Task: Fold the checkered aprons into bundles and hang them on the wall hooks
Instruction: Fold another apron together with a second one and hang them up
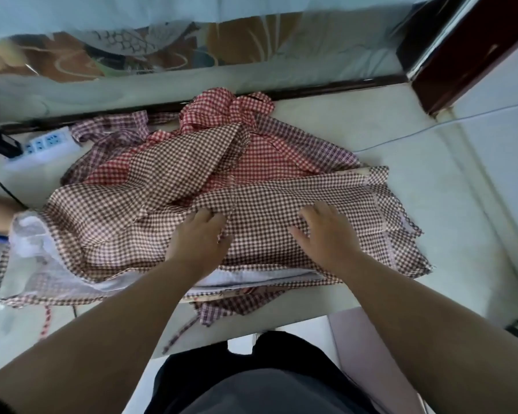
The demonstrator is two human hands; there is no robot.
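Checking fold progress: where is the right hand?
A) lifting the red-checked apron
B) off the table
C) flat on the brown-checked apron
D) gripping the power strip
C: the right hand lies flat, fingers spread, on the brown-checked apron.

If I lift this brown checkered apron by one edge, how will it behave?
Probably floppy: the brown checkered apron lies in soft creases, so it should sag. Likely light: the cloth looks thin. Its folds may fall open: only the left hand and right hand press them flat.
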